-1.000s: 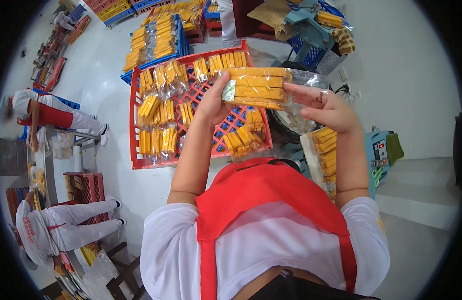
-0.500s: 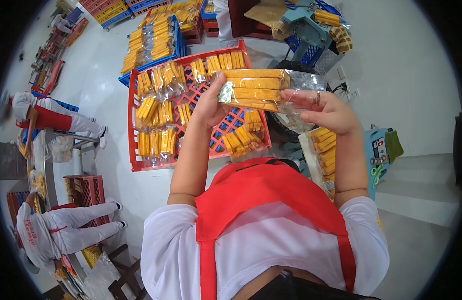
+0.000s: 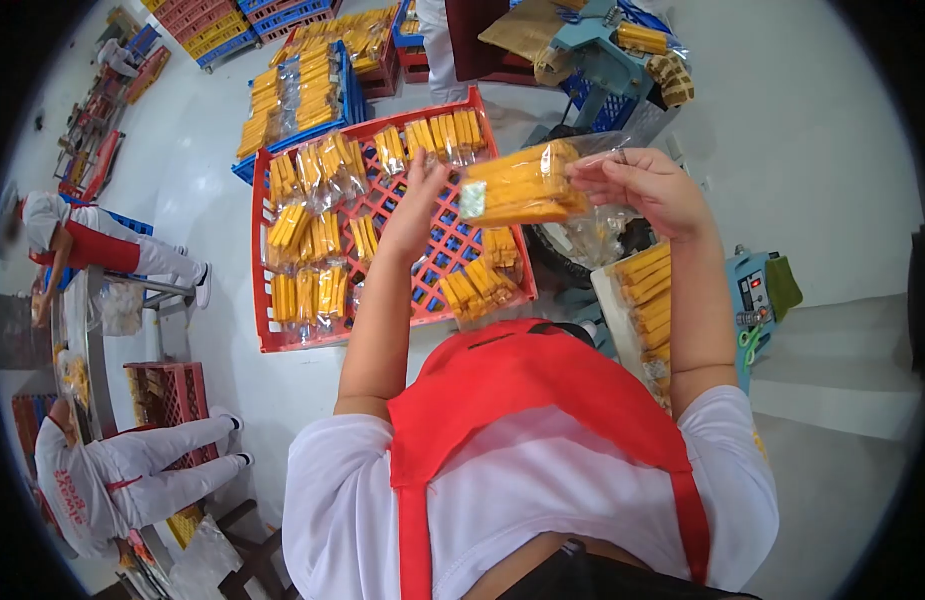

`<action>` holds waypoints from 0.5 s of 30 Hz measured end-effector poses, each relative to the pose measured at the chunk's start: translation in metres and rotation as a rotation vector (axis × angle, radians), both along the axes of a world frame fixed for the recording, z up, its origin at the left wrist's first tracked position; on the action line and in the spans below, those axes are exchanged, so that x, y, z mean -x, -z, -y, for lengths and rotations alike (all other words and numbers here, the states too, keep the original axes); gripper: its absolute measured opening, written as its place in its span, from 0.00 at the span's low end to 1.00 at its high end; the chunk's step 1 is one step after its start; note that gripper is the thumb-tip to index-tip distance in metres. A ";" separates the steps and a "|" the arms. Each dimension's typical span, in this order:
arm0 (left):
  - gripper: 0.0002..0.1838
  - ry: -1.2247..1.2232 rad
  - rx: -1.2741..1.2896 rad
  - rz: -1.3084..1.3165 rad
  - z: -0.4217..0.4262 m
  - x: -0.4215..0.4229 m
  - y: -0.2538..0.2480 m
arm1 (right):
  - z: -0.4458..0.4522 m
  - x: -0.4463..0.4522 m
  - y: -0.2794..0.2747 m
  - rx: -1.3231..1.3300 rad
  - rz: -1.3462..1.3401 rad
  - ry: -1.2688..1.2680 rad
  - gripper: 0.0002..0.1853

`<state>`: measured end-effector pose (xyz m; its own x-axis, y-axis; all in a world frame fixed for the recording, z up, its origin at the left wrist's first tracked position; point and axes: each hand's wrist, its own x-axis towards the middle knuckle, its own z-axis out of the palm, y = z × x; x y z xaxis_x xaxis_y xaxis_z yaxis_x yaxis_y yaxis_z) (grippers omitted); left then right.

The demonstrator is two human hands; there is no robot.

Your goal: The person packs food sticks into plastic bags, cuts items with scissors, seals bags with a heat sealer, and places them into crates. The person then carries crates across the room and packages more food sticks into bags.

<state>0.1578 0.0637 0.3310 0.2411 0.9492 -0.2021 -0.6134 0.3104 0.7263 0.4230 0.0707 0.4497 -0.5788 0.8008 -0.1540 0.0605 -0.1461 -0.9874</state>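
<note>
Yellow sticks' bag hangs beyond the right fingers.

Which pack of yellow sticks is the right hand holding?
The pack above the red crate, gripped at its clear end by the fingers of the right hand; the packs inside that crate are unheld.

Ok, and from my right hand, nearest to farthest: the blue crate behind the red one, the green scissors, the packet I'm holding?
1. Packet, in your right hand.
2. Green scissors, on your right.
3. Blue crate, off to the left, beyond the red crate.
</note>
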 end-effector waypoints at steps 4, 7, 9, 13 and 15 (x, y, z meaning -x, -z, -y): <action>0.53 -0.133 -0.783 -1.146 0.018 -0.012 -0.027 | -0.007 -0.004 0.002 0.017 0.083 -0.052 0.15; 0.54 -0.058 -1.077 -1.579 0.021 -0.046 -0.048 | -0.009 -0.002 -0.006 0.060 0.094 -0.175 0.15; 0.56 0.199 -0.893 -1.123 0.009 -0.061 -0.043 | -0.005 -0.002 -0.023 0.031 0.160 -0.107 0.14; 0.51 0.103 -0.755 -0.678 0.004 -0.071 -0.023 | 0.012 -0.009 -0.041 -0.662 -0.102 0.569 0.13; 0.49 0.147 -0.684 -0.514 0.012 -0.075 -0.039 | 0.027 -0.010 -0.033 -0.697 -0.017 0.677 0.13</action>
